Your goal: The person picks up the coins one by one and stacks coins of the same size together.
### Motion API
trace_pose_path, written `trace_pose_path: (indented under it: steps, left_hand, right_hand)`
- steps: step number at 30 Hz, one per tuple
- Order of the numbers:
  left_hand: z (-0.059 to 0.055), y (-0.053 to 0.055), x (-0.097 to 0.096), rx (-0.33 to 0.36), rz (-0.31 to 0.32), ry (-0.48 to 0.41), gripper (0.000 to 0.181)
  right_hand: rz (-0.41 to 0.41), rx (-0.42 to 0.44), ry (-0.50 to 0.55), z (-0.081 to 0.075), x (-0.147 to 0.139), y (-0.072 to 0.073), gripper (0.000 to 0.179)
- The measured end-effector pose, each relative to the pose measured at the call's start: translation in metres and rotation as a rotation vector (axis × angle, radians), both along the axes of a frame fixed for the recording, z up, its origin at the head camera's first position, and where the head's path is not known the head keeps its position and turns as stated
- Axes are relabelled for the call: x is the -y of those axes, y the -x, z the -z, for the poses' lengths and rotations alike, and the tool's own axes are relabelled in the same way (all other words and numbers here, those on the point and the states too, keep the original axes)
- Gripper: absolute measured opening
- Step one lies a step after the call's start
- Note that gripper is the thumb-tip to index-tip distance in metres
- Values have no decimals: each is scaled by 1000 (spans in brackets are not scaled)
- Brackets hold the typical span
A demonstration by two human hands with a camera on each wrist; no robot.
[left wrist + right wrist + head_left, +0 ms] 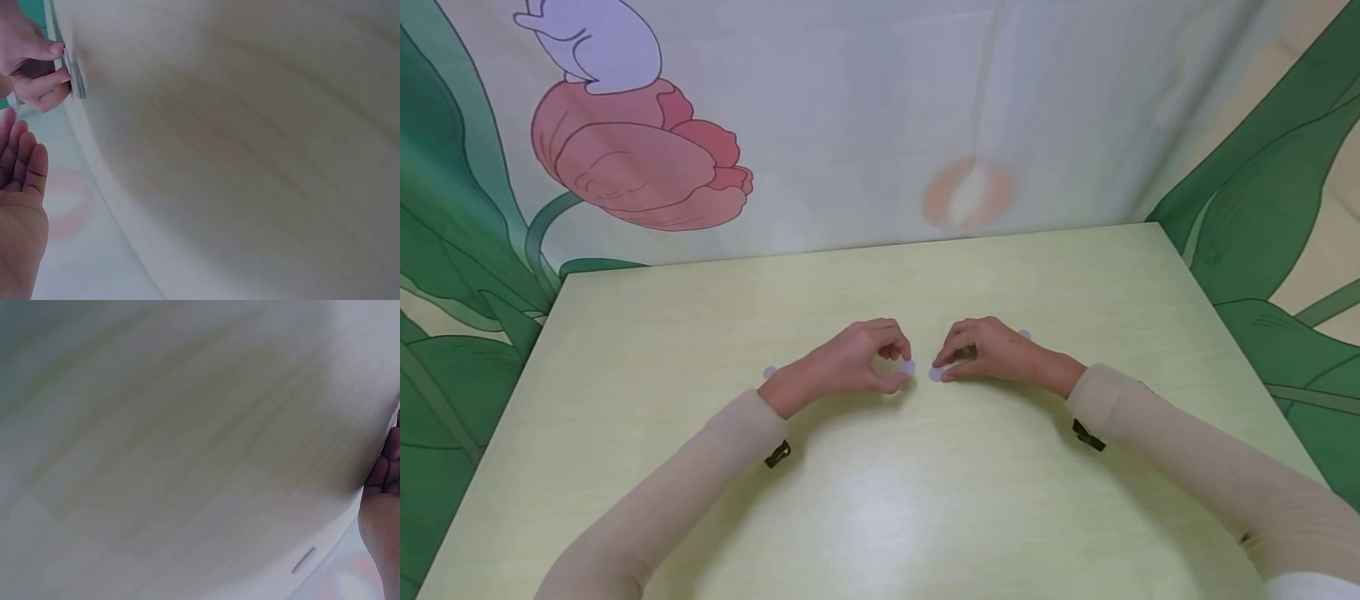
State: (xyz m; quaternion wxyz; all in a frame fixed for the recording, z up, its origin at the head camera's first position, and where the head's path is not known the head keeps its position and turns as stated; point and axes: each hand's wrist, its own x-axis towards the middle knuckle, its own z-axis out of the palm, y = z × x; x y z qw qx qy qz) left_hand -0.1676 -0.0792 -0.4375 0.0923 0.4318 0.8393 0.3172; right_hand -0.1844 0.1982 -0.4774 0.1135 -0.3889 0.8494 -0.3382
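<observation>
In the head view, my left hand (865, 357) pinches a small round white disc (907, 367) between thumb and index finger, just above the table. Facing it, my right hand (996, 350) pinches another white disc (936, 374) at its edge. A narrow gap separates the two discs. In the left wrist view, the right fingers (47, 50) hold a thin disc on its edge, next to a thicker grey-looking disc (77, 80) at the table surface. My left palm (22, 187) shows there too. What the discs are cannot be told.
A pale disc (769, 372) lies beside my left wrist, and one more (1025, 334) shows behind my right wrist. The pale wooden table (865, 483) ends at a printed curtain (850, 125) at the back.
</observation>
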Motion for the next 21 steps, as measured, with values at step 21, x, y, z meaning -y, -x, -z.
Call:
trace_pose_path:
  steps: [21]
  left_hand:
    - [3, 16, -25, 34, 31, 82, 17]
  right_hand:
    - [13, 19, -25, -5, 1, -3, 19]
